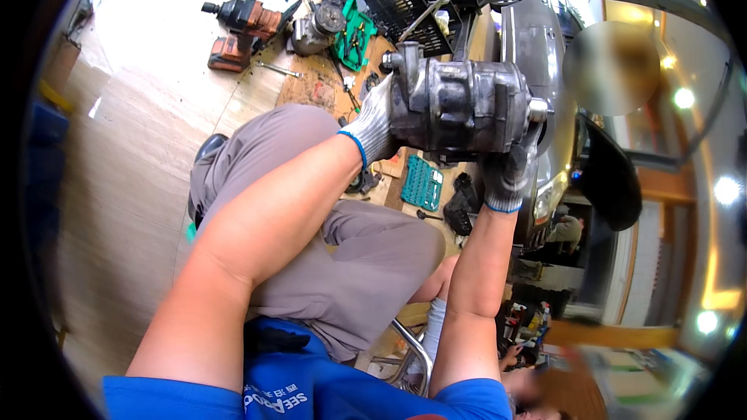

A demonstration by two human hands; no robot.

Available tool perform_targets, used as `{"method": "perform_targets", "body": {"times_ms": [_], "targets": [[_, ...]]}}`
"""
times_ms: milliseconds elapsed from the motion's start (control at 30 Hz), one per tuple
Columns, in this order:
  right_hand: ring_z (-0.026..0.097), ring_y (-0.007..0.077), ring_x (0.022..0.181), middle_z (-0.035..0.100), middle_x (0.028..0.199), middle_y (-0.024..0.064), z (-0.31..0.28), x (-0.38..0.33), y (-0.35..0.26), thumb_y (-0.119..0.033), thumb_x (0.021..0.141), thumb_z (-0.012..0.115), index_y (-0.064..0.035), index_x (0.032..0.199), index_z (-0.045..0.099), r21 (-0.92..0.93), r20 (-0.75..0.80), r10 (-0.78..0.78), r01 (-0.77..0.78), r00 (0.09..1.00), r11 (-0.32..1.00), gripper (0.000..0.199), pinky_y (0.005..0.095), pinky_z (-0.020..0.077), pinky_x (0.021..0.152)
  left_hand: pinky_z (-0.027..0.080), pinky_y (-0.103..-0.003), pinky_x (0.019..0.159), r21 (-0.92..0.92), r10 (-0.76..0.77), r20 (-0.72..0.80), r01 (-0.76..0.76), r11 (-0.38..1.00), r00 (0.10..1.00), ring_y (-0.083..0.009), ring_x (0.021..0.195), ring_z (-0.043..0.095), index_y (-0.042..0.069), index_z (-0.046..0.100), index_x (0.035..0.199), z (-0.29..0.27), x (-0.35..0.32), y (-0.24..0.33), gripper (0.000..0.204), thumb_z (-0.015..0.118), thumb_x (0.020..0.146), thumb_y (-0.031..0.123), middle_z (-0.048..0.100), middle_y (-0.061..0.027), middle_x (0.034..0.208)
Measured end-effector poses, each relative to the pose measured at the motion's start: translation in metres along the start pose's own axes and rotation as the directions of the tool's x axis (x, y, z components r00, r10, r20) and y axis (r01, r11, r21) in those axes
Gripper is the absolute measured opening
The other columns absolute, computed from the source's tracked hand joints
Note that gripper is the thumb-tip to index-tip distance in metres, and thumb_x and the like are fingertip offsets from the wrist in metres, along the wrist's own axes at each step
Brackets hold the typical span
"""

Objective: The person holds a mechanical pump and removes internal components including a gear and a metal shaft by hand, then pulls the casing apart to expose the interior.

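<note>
A dark, oil-stained cast-metal compressor (463,103), roughly cylindrical with a short bright shaft at its right end, is held up in front of me above my knees. My left hand (375,122), in a grey-white knit glove with a blue cuff, grips its left end; the fingertips are hidden behind the housing. My right hand (510,173), gloved alike and smudged dark, supports the right end from below, beside the shaft. Most of that hand's fingers are also out of sight. The compressor lies on its side, shaft to the right.
A red-black cordless impact wrench (233,40), a smaller metal unit (319,29) and a green tool case (356,37) lie on the floor ahead. Black crates (412,1) stand behind them. Below the compressor are a teal socket tray (422,183) and a black part (462,204). A grey car (537,39) stands right.
</note>
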State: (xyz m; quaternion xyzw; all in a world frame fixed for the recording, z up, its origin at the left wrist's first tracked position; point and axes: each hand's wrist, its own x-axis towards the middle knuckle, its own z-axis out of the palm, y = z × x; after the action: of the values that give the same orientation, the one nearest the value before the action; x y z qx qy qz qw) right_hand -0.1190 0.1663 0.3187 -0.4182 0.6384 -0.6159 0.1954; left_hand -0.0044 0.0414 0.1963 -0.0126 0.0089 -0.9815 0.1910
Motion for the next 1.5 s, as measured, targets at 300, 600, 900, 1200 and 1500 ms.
{"method": "perform_targets", "body": {"times_ms": [300, 600, 900, 1200, 1500], "targets": [[0.051, 0.0238, 0.135, 0.050, 0.145, 0.0054, -0.003, -0.016, 0.024, -0.034, 0.080, 0.081, -0.0156, 0.154, 0.033, 0.059, 0.039, -0.124, 0.121, 0.992, 0.991, 0.091, 0.0422, 0.0425, 0.114, 0.052, -0.040, 0.094, 0.951, 0.456, 0.098, -0.218, 0.219, 0.885, -0.0289, 0.107, 0.065, 0.013, 0.063, 0.128, -0.045, 0.024, -0.003, 0.036, 0.055, 0.101, 0.035, 0.067, -0.0108, 0.119], [0.051, 0.0240, 0.133, 0.049, 0.146, 0.0090, -0.007, -0.046, 0.075, -0.031, 0.089, 0.076, -0.0087, 0.153, 0.034, 0.238, -0.070, -0.233, 0.243, 0.970, 0.940, 0.080, 0.0405, 0.0439, 0.112, 0.055, -0.047, 0.095, 0.386, 0.206, -0.511, 0.009, 0.923, 0.835, -0.0310, 0.110, 0.068, 0.013, 0.065, 0.130, -0.003, 0.007, 0.011, 0.064, 0.038, 0.104, 0.064, 0.071, -0.0107, 0.122], [0.053, 0.0257, 0.130, 0.051, 0.144, 0.0121, 0.004, -0.056, 0.045, -0.020, 0.070, 0.095, -0.0043, 0.151, 0.037, -0.141, -0.026, -0.494, 0.486, 0.869, 0.862, 0.100, 0.0407, 0.0443, 0.113, 0.043, -0.059, 0.112, 0.462, -0.023, -0.228, 0.129, 0.877, 0.973, -0.0354, 0.137, 0.052, 0.018, 0.045, 0.152, 0.005, -0.022, 0.015, 0.088, 0.018, 0.097, 0.080, 0.051, -0.0099, 0.153], [0.052, 0.0264, 0.134, 0.041, 0.154, 0.0166, -0.027, -0.031, 0.156, -0.013, 0.095, 0.063, -0.0112, 0.157, 0.023, 0.522, 0.181, -0.402, 0.258, 0.898, 0.813, 0.074, 0.0389, 0.0506, 0.107, 0.043, -0.057, 0.111, 0.544, 0.065, -0.269, 0.096, 0.834, 0.961, -0.0356, 0.138, 0.049, 0.012, 0.039, 0.155, -0.007, -0.005, 0.000, 0.095, 0.014, 0.095, 0.082, 0.048, -0.0178, 0.152], [0.061, 0.0374, 0.126, 0.064, 0.133, 0.0248, -0.087, 0.029, 0.178, -0.058, 0.094, 0.065, -0.0004, 0.144, 0.046, -0.418, -0.074, 0.147, -0.165, 0.986, 0.893, 0.079, 0.0415, 0.0450, 0.107, 0.039, -0.059, 0.115, 0.348, -0.103, -0.282, 0.202, 0.916, 0.954, -0.0367, 0.137, 0.050, 0.014, 0.045, 0.152, -0.094, 0.098, -0.034, 0.081, 0.021, 0.101, 0.073, 0.050, -0.0149, 0.152]]}}
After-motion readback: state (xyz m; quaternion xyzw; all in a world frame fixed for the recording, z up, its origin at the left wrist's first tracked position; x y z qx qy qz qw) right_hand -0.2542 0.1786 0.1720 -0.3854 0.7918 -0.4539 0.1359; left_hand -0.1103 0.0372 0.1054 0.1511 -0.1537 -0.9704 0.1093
